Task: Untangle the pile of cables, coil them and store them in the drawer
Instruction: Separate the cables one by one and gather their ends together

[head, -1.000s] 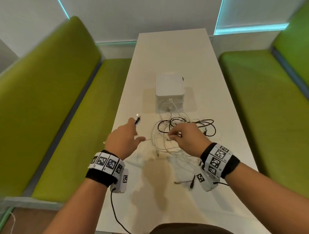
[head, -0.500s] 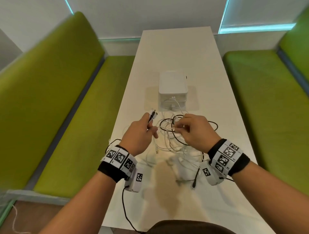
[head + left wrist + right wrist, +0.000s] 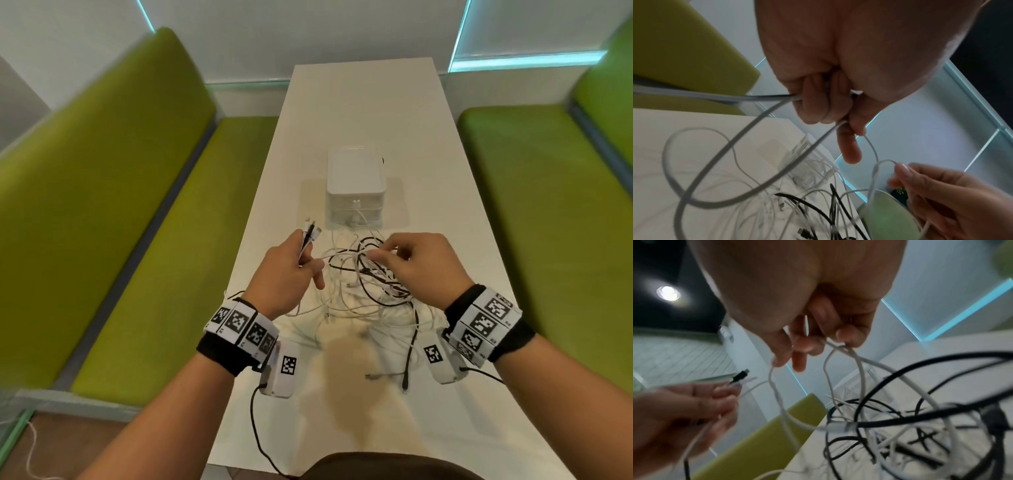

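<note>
A tangle of white and black cables (image 3: 368, 291) (image 3: 900, 421) lies on the white table (image 3: 363, 102), partly lifted between my hands. My left hand (image 3: 291, 270) (image 3: 830, 104) grips a small bunch of cable ends (image 3: 310, 234), white and black, with their plugs sticking up. My right hand (image 3: 416, 263) (image 3: 807, 337) pinches a white cable (image 3: 774, 386) and holds white loops from the pile just above the table. A white drawer box (image 3: 356, 185) stands beyond the tangle, and white cables hang out of its front.
Green benches (image 3: 113, 212) (image 3: 548, 212) flank the narrow table on both sides. A loose black plug end (image 3: 405, 380) lies on the table near my right wrist. The wrist camera lead (image 3: 255, 428) trails off the near edge.
Both hands have risen from the table and drawn closer together. The left hand now holds more cable ends, and the right has lifted loops out of the pile.
</note>
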A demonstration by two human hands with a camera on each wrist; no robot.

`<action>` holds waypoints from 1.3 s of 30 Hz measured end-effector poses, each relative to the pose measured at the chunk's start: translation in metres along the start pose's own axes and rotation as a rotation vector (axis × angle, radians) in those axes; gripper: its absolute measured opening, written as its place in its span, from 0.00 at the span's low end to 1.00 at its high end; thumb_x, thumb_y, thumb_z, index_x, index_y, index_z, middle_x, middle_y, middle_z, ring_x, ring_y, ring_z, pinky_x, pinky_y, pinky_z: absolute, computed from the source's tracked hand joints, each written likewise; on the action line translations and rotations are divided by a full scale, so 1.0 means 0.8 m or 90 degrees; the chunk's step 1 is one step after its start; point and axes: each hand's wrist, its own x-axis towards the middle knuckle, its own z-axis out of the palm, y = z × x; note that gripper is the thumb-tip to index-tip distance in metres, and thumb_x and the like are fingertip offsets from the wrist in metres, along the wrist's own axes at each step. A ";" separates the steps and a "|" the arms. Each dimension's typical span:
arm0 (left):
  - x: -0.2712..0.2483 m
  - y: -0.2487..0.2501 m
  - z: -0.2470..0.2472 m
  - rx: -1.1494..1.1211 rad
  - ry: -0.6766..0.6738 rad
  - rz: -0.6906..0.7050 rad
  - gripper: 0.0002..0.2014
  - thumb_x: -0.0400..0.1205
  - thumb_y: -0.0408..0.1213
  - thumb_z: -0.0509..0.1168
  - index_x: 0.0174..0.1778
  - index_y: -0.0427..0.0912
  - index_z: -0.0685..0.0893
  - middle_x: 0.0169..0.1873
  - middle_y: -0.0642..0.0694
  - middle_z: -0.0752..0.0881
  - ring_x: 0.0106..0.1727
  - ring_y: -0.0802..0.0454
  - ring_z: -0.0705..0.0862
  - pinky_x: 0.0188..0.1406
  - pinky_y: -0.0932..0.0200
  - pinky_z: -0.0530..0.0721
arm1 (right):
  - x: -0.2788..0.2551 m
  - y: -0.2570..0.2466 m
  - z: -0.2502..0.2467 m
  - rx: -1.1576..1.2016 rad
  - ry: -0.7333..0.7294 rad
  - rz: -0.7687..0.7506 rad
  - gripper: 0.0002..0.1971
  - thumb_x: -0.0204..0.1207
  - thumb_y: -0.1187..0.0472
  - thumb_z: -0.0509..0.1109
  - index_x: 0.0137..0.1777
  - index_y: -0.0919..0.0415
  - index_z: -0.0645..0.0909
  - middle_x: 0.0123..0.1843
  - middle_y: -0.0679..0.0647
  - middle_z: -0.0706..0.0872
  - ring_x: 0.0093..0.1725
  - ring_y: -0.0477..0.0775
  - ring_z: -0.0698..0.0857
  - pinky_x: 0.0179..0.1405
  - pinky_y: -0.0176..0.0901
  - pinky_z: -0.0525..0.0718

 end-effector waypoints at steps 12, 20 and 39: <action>-0.014 0.010 0.019 -0.018 -0.060 0.055 0.13 0.86 0.36 0.65 0.41 0.47 0.67 0.30 0.51 0.90 0.26 0.59 0.79 0.30 0.56 0.74 | -0.013 -0.014 0.024 0.051 -0.066 -0.132 0.01 0.74 0.58 0.81 0.43 0.51 0.93 0.39 0.42 0.88 0.38 0.40 0.83 0.40 0.31 0.73; 0.009 -0.005 0.008 0.137 0.098 -0.057 0.08 0.86 0.35 0.60 0.44 0.47 0.67 0.35 0.42 0.81 0.33 0.42 0.80 0.29 0.50 0.73 | -0.028 -0.031 0.017 0.123 -0.259 -0.192 0.04 0.81 0.66 0.73 0.46 0.57 0.84 0.44 0.47 0.85 0.43 0.48 0.82 0.47 0.41 0.81; -0.007 -0.005 -0.013 -0.017 -0.082 0.090 0.15 0.85 0.39 0.67 0.38 0.50 0.68 0.28 0.51 0.87 0.33 0.49 0.83 0.36 0.54 0.78 | -0.027 -0.034 0.044 0.134 -0.266 -0.067 0.23 0.78 0.47 0.76 0.72 0.40 0.76 0.62 0.34 0.85 0.37 0.34 0.84 0.43 0.34 0.81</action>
